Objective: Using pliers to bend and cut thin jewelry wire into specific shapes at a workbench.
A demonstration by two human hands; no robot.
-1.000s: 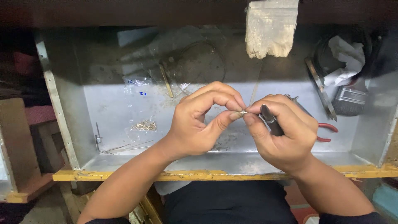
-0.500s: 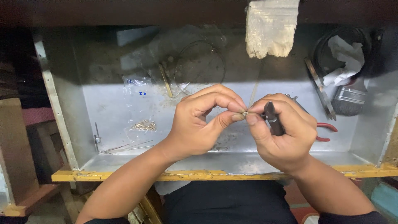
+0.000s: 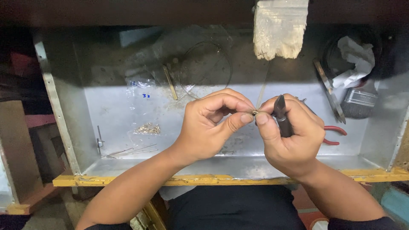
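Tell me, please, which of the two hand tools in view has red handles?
The pliers lying in the metal tray, just right of the right hand, have red handles; the tool gripped in that hand is dark all over.

in the tray (image 3: pixel 106 127), loose bits (image 3: pixel 148 128) lie left, pliers (image 3: pixel 334 135) and brush (image 3: pixel 357 102) right.

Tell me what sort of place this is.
Probably a small jewellery or metal craft bench: a metal tray holds a heap of tiny metal pieces, a wire coil and a brush, while both hands pinch a tiny metal part.
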